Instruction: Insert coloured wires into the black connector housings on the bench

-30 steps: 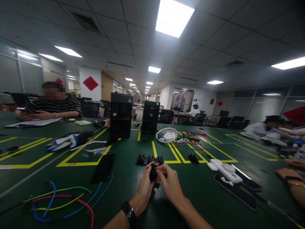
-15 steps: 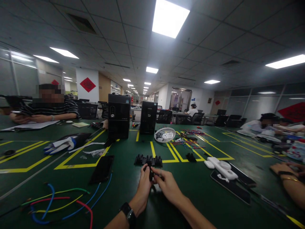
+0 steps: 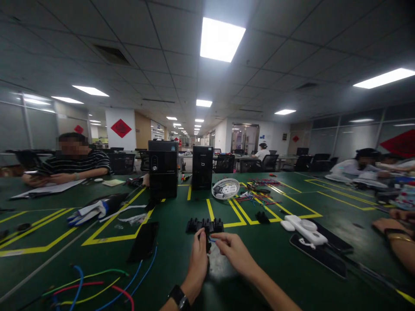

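Observation:
My left hand point(image 3: 199, 257), with a watch on its wrist, is closed around a small black part point(image 3: 209, 247), mostly hidden by the fingers. Close by on the right, my right hand point(image 3: 236, 254) pinches a small blue piece point(image 3: 212, 239) between thumb and forefinger. Its kind is too small to make out; it points toward the black part. Just beyond my fingertips a row of black plastic blocks point(image 3: 214, 225) lies on the green table point(image 3: 175, 250). A black phone point(image 3: 143, 242) rests to the left of my left hand.
Loose colored wires point(image 3: 97, 273) lie front left. A glove point(image 3: 87, 214) sits farther left. Two black computer towers point(image 3: 162, 170) stand ahead, beside a white basket point(image 3: 226, 188) and a wire pile point(image 3: 259, 192). A white power strip point(image 3: 306, 229) lies right, near another person's arm point(image 3: 397, 237).
The view has tilted up slightly. My right hand has drawn a little away from my left, and a blue piece now shows at its fingertips.

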Motion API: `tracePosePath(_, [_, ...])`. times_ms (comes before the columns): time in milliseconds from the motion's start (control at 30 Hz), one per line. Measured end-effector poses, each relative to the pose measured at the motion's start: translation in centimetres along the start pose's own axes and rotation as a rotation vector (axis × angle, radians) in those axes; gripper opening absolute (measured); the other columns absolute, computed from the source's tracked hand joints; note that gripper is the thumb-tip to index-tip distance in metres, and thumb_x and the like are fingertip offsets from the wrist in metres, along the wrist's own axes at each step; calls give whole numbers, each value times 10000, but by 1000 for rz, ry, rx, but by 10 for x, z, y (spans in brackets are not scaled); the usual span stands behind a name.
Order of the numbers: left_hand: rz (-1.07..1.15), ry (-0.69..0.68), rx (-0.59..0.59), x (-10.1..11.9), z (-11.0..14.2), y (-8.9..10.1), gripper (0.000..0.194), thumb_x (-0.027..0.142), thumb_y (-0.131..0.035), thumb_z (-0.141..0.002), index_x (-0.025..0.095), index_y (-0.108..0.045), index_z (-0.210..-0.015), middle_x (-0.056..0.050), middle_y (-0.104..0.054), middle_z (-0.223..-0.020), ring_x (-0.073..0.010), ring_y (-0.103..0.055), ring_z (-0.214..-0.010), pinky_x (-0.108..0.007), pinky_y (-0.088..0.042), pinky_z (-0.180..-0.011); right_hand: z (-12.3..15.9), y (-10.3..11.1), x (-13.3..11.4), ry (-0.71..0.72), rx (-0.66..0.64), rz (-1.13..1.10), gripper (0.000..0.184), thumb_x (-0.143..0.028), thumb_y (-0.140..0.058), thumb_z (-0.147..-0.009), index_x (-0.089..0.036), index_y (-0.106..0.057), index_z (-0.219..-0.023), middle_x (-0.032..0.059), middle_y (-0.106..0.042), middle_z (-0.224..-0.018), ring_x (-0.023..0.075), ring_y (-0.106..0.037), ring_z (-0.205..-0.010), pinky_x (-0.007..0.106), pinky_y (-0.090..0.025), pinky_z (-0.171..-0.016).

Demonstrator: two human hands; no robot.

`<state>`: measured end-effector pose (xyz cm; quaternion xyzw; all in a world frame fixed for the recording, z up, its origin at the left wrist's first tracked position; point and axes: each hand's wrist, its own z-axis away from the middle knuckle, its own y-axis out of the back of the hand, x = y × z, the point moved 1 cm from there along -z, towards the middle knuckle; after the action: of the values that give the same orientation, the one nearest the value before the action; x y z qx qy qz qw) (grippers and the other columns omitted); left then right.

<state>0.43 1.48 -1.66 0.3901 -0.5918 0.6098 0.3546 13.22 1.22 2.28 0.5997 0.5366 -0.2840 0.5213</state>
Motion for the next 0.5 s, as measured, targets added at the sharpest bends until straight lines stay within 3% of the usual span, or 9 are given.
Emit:
tracePosePath(100, [-42, -49, 77, 4, -3, -3, 515, 509, -573, -793, 215, -502, -1210, -58, -603, -873, -145, -557, -629, -229, -386, -513, 0, -6, -2, 49, 110, 74, 208, -292, -549, -818, -122, -638, -898, -49, -499, -539, 100, -435, -493, 202, -309, -479])
tracePosePath(200, [-79, -70, 190, 12, -11, 2, 478, 505, -494, -842, 248, -455, -1244, -48, -585, -900, -125, -538, -574, -225, -370, -472, 3, -16, -1, 124, 130, 163, 201, -305, -511, -859, -153, -593, -756, -28, -546, -561, 108, -475, -508, 209, -321, -498])
tracePosePath(267, [-105, -78, 295, 20, -17, 11, 428, 488, -425, -877, 253, -432, -1235, -22, -554, -849, -103, -513, -520, -207, -339, -428, 1, -10, -2, 165, 148, 254, 213, -306, -508, -863, -165, -588, -725, -22, -560, -567, 115, -488, -517, 218, -315, -510])
tracePosePath(333, [-125, -55, 321, 24, -19, 21, 401, 489, -391, -887, 236, -443, -1194, 12, -507, -752, -88, -486, -463, -183, -283, -383, -6, 9, -8, 157, 280, 315, 239, -329, -509, -859, -168, -584, -699, -18, -549, -561, 125, -485, -520, 227, -310, -511])
tracePosePath(433, [-86, 1, 101, 17, -14, 18, 453, 552, -432, -846, 209, -472, -1138, 16, -523, -705, -90, -497, -426, -175, -251, -355, -28, 31, -32, 134, 522, 316, 273, -374, -484, -865, -166, -593, -726, -15, -535, -560, 137, -483, -529, 235, -326, -511])
tracePosePath(500, [-55, 30, -71, 6, -4, 4, 503, 594, -484, -801, 186, -504, -1095, -14, -581, -716, -102, -514, -420, -187, -280, -354, -43, 18, -54, 181, 489, 315, 272, -367, -462, -878, -165, -626, -798, -3, -574, -603, 145, -516, -567, 238, -358, -532])
